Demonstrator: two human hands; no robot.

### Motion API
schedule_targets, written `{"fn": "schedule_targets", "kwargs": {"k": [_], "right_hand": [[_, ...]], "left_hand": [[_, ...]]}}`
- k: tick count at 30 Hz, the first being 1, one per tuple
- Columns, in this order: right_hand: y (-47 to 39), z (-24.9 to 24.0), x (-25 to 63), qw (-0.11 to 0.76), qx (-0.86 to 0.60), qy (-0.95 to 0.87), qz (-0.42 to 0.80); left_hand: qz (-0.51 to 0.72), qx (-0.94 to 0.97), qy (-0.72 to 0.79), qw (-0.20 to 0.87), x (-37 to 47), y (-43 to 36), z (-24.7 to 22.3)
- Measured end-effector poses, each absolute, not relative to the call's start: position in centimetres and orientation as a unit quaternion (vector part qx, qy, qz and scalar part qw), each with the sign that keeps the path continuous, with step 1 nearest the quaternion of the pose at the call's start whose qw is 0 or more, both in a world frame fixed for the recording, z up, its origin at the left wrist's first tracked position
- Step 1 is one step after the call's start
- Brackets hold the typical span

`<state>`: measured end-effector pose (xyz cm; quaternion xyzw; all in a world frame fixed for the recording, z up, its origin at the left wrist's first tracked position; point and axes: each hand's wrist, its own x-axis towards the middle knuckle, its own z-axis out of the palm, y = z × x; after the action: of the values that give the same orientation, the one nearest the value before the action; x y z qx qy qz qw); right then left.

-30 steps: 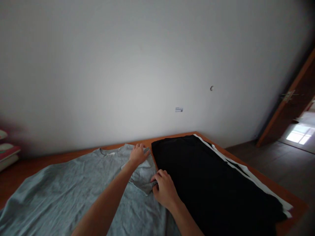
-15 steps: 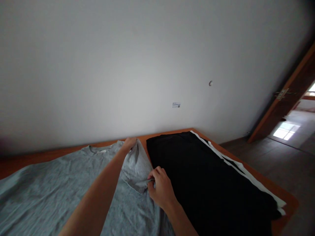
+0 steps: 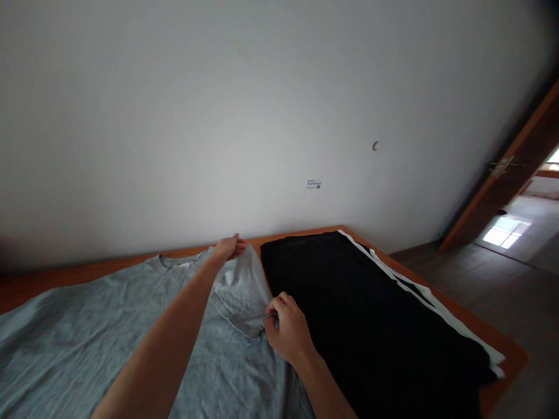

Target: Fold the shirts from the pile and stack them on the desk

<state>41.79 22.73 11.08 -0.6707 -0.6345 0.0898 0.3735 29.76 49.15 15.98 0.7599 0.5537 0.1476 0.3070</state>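
A grey T-shirt lies spread on a wooden surface, its neckline toward the wall. Its right-hand sleeve is folded inward over the body, showing a paler side. My left hand is open at the top of that folded sleeve, near the shoulder, fingers stretched out and thumb raised. Lower down, at the sleeve's hem corner, my right hand pinches the fabric between thumb and fingers. Part of the shirt is hidden under my left forearm.
Right beside the shirt lies a flat black garment with white stripes along its right side. The wooden surface meets a pale wall bearing a small label. At far right is a wooden door.
My left hand has let go of the sleeve's top edge and its fingers have opened. The folded sleeve lies flatter. My right hand keeps its pinch, nearly in the same spot.
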Motion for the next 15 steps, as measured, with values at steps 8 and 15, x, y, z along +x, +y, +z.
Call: {"fn": "schedule_targets", "kwargs": {"k": [8, 15], "right_hand": [[22.2, 11.6, 41.7, 0.319, -0.636, -0.699, 0.066], [22.6, 11.6, 41.7, 0.385, -0.626, -0.676, 0.055]], "left_hand": [[0.060, 0.808, 0.512, 0.285, 23.3, 46.4, 15.3], [0.103, 0.792, 0.519, 0.306, 19.6, 43.5, 16.2]]}}
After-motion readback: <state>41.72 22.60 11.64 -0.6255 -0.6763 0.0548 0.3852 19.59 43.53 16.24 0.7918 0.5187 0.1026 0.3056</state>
